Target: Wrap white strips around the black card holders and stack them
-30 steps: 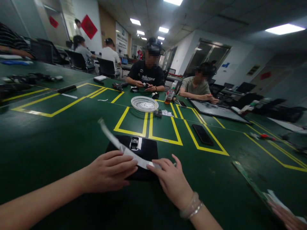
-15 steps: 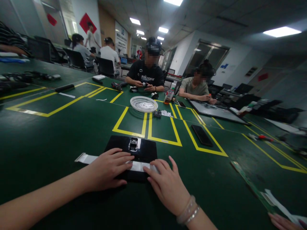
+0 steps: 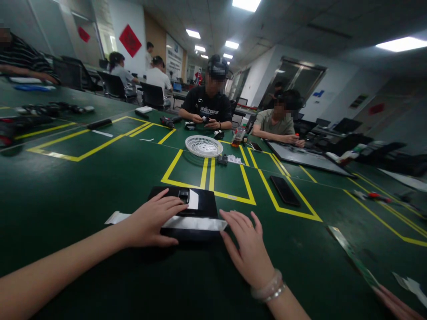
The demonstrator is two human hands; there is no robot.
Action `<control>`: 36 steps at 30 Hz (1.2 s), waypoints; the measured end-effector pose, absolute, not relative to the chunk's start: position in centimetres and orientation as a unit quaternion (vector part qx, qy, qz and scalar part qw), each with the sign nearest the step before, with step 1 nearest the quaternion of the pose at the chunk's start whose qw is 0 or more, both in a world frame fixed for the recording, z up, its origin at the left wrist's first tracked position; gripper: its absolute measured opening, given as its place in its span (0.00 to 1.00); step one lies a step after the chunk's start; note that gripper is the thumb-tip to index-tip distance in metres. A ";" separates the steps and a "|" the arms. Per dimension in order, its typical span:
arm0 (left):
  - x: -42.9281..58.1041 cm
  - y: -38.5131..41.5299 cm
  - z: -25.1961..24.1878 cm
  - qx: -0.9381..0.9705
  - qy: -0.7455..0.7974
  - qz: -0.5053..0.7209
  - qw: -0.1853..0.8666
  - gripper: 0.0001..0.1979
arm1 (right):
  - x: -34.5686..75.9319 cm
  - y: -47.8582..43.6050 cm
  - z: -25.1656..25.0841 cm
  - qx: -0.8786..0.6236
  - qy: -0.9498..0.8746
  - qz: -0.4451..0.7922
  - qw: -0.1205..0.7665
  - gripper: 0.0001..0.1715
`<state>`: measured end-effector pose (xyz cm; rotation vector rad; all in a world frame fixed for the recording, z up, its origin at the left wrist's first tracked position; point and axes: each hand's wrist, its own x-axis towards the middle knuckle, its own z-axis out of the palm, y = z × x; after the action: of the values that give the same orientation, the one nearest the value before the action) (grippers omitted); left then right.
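A black rectangular plate [image 3: 207, 201] with a raised socket and glossy top lies flat on the table before me. Across it runs a silvery-white flat ribbon strip [image 3: 196, 223], its left end reaching past the plate onto the table. My left hand [image 3: 153, 221] lies over the strip and the plate's left part, fingers stretched out flat, hiding some of both. Close to the strip's right end is my right hand [image 3: 248, 244], its thumb and fingers apart on either side of that end; whether they touch it I cannot tell.
The green table [image 3: 100, 191] bears yellow tape outlines. Beyond the plate stand a white round basket [image 3: 204, 146] and a black phone [image 3: 284, 190]. At right, another person's hand [image 3: 396, 302] is by a long green circuit board [image 3: 353, 258]. Two people sit across the table.
My right hand has slid right, off the plate to the strip's end, uncovering more of the strip. My left hand still lies over it. The view has shifted slightly.
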<state>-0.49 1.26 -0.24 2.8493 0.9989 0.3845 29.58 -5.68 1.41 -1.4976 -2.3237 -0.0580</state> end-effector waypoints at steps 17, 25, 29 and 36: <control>-19.7 8.2 -0.2 0.714 0.697 0.033 -0.061 0.40 | 30.3 -5.3 0.7 -0.572 -0.813 -0.040 0.106 0.16; -21.0 9.4 -1.5 0.681 0.732 0.023 0.002 0.41 | 30.2 -5.3 0.6 -0.572 -0.814 -0.035 0.093 0.17; -20.9 9.4 -1.4 0.657 0.753 0.022 0.017 0.43 | 30.2 -5.3 0.7 -0.574 -0.811 -0.045 0.101 0.17; -19.4 8.5 -0.3 0.649 0.756 0.045 0.079 0.34 | 30.5 -5.3 0.5 -0.565 -0.816 -0.044 0.112 0.20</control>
<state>-19.36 8.53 -0.25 1.9421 2.2616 0.1345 30.46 -5.29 0.48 -1.6594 -2.3964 -0.1282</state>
